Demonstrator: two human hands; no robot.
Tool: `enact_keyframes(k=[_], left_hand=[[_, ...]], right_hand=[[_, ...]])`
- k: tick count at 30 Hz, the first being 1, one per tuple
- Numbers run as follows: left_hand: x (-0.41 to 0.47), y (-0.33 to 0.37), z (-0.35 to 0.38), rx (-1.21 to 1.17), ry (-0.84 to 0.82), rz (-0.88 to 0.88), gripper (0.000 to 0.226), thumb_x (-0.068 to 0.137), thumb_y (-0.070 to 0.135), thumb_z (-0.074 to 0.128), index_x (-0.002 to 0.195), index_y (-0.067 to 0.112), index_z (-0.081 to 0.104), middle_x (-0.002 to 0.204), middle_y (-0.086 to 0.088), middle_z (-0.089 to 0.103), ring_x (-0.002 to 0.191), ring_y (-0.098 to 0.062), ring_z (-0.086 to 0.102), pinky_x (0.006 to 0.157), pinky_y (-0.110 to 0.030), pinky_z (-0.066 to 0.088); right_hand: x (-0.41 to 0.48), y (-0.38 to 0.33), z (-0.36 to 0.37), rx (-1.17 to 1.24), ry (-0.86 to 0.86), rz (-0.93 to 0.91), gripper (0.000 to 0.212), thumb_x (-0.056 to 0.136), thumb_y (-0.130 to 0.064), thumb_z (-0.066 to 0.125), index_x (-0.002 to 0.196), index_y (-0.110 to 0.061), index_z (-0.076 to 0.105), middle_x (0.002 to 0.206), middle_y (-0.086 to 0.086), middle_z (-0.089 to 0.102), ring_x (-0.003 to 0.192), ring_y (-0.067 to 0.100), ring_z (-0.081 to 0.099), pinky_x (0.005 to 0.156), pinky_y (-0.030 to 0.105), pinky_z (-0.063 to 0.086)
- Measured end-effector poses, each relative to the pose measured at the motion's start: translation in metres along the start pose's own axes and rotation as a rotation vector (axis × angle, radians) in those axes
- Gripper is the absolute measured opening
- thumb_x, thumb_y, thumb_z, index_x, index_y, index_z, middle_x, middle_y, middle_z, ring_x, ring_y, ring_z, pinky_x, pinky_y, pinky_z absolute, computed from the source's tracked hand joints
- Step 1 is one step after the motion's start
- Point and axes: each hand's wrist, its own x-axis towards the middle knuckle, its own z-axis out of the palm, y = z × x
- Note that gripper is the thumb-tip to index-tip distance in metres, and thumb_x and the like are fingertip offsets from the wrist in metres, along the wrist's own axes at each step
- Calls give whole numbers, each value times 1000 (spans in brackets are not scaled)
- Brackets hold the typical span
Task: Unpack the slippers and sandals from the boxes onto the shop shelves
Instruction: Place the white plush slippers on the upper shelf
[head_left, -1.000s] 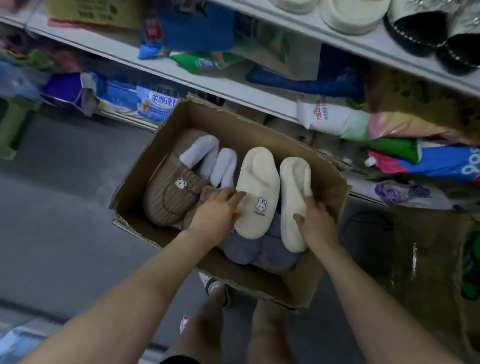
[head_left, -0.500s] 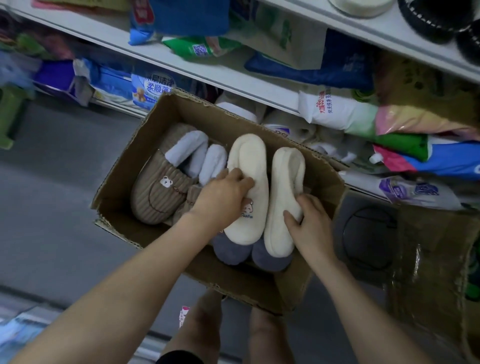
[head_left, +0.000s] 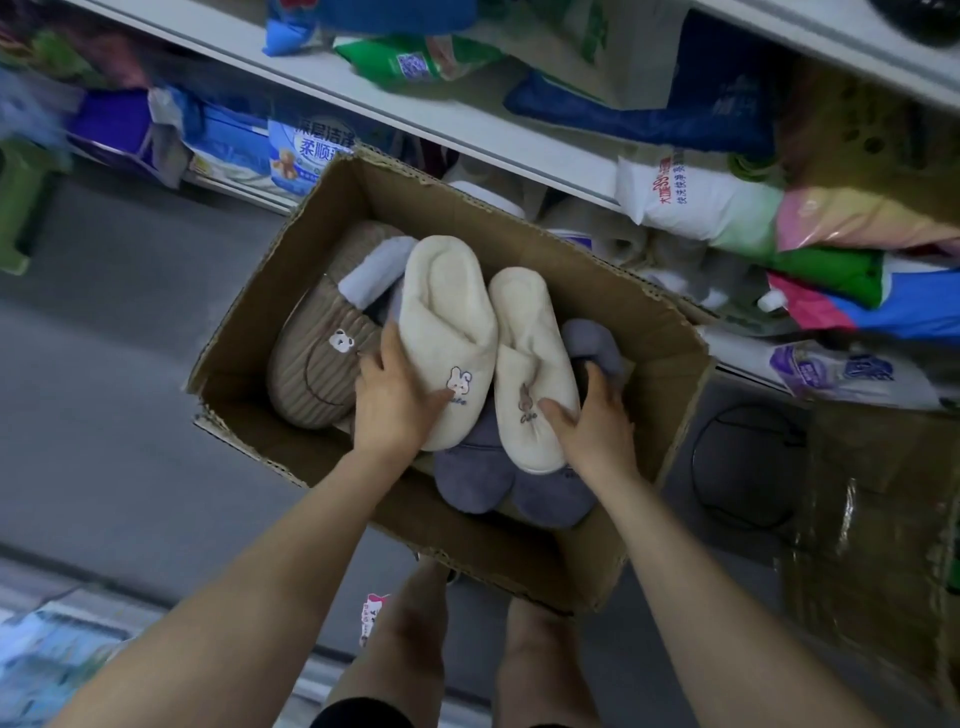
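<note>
Item: cream plush slipper with rabbit emblem (head_left: 447, 338) and matching cream slipper (head_left: 530, 364), side by side inside the open brown cardboard box (head_left: 649, 332), atop grey fleece slippers (head_left: 498, 488) and beside a brown ribbed slipper (head_left: 317, 374). Handling, judged: light, soft, compressible, not slippery; take at the closed toe cap. Left hand (head_left: 395, 400) clasps the first at its toe end, thumb on top; right hand (head_left: 597, 421) clasps the second likewise.

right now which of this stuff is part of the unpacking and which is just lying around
Part of the job:
cardboard box
cream slippers, one gripped by each of the hands, left hand and right hand
brown slipper
grey slippers
shelf

Just lying about:
white bag
blue pack
green stool
taped box
</note>
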Motion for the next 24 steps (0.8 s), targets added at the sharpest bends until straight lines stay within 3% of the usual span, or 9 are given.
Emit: enact_keyframes(k=[4,7,11,16,21,24], left_hand=[[-1,-4,1,-88,-103,-79,96,78,44,74,150,32,12,143,-20,33,123,-44,43,98,-52,40],[10,-1,-13,-115,-133,2,94,81,39,72,153,32,11,142,-15,44,124,-36,48,98,-45,42],[14,0,-39,-260,-194,6,78,86,26,68,151,30,26,142,0,51,127,-24,49,104,-42,41],[-13,16,-73,-494,-245,50,67,89,13,64,148,26,35,138,7,50,128,-19,46,108,-49,40],[-50,46,-119,-629,-298,155,73,79,17,65,145,31,38,137,0,55,127,-20,50,107,-50,41],[-70,74,-148,-694,-303,257,73,75,14,63,141,33,36,135,-8,56,124,-21,53,104,-38,45]], right_hand=[[1,5,6,299,-152,47,63,94,-40,61,147,-21,33,137,4,55,122,29,55,95,34,46],[0,-1,7,474,-177,48,54,95,-32,61,143,-24,40,135,0,57,122,23,55,102,43,47],[-15,-5,-6,693,-161,51,57,97,-24,59,149,-31,35,139,-4,54,123,17,54,103,43,49],[-48,-13,-49,705,-88,-43,58,100,-19,54,150,-35,30,135,-10,49,122,12,50,97,34,47],[-86,-18,-110,665,64,-149,58,96,-24,57,147,-38,35,141,-4,52,126,18,53,104,50,46],[-114,-25,-147,689,117,-223,58,97,-19,57,149,-33,35,141,-2,53,125,16,53,107,47,45]])
